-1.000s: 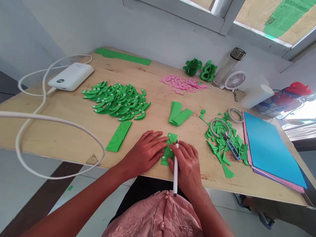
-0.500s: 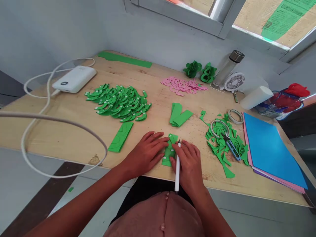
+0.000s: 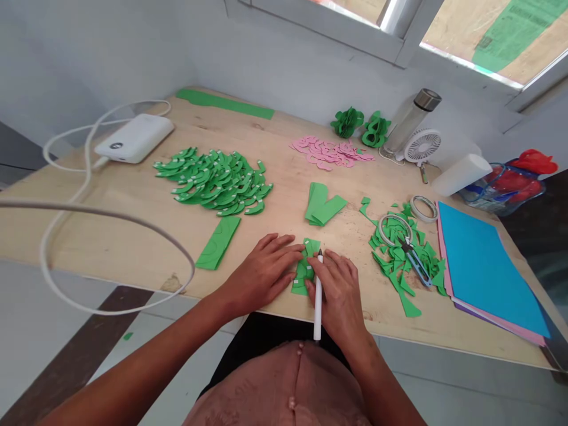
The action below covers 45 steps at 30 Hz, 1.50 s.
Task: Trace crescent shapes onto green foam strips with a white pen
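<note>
Green paper strip (image 3: 310,247), pinned at the near edge of the surface (image 3: 279,207) under the flat, open left hand (image 3: 261,275), is judged mid-marking by a white pen (image 3: 318,313) clasped in the curled fingers (image 3: 332,271) of the right hand (image 3: 341,296); steady pressure is called for next.

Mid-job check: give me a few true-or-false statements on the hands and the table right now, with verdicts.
1. The right hand holds a white pen. True.
2. The left hand rests flat, fingers on the small green paper piece. True.
3. The scissors are in the left hand. False: they lie on the green scraps, right of both hands.
4. The blue sheet lies left of the hands. False: it lies to their right.
</note>
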Tool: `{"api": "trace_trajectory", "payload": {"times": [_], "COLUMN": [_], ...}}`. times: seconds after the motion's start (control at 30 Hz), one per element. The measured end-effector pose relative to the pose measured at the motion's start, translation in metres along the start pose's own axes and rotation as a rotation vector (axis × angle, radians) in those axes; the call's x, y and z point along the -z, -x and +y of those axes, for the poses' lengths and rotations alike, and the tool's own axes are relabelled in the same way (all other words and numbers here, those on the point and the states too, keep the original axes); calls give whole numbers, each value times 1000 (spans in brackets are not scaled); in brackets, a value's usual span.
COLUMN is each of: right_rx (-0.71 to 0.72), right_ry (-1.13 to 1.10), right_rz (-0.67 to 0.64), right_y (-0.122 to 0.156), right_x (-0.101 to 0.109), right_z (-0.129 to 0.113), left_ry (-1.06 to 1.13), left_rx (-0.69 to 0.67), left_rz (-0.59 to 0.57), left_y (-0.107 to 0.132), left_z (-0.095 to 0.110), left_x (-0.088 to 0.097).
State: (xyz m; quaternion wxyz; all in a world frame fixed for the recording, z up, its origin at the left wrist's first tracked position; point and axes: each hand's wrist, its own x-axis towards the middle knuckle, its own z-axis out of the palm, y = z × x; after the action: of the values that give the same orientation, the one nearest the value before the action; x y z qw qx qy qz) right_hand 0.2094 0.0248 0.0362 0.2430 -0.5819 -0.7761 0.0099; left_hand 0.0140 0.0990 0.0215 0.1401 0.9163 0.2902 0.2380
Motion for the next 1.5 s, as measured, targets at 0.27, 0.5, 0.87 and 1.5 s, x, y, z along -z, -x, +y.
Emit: {"api": "trace_trajectory", "payload": {"times": [0.27,0.5,0.87,1.5], "right_rx": [3,5,12,8], "right_ry": [-13,0,1,-33], "right_rz": [9,5,-4,-34], "right_y": [1,1,0,0], "right_x": [-1,0,0,4], "right_z": [1,1,3,1], "left_ry": [38,34,27,25], "left_rx": [-1,2,-7,-10], "left_rz": [-2,-4,8,22], "left_y": [0,-1,0,-1], "left_z": [-1,-1,-1,0], "left_x": [0,1,1,2]}}
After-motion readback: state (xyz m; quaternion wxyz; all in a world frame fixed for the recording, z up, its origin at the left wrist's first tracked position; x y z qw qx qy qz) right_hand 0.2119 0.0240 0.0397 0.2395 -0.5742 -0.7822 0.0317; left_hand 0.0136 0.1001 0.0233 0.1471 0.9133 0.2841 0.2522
